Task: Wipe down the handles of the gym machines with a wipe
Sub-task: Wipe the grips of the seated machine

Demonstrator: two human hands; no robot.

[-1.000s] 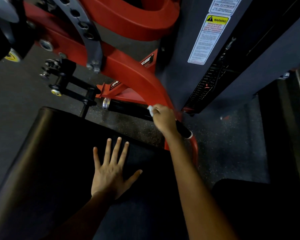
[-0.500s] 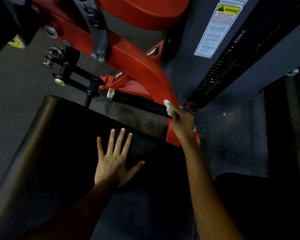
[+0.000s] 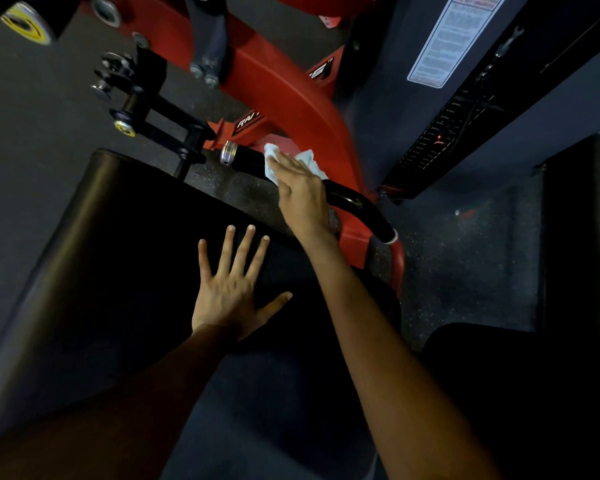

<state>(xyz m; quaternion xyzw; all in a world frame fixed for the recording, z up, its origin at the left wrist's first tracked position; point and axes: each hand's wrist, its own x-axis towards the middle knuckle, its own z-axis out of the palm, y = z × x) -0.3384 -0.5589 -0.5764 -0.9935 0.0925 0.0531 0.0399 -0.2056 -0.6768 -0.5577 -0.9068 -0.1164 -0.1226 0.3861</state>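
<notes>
Right hand lies over the black handle, fingers straight, pressing the white wipe onto the grip near its chrome end cap. Left hand, at seven o'clock from it, rests flat and splayed on the black pad. Step in hand: wiping this handle. Next, judged: draw the wipe toward four o'clock, covering the curved end.

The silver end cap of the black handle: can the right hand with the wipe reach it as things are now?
Probably yes. The right hand presses the wipe on the black handle close to the silver end cap, and the stretch of handle between them is bare.
</notes>
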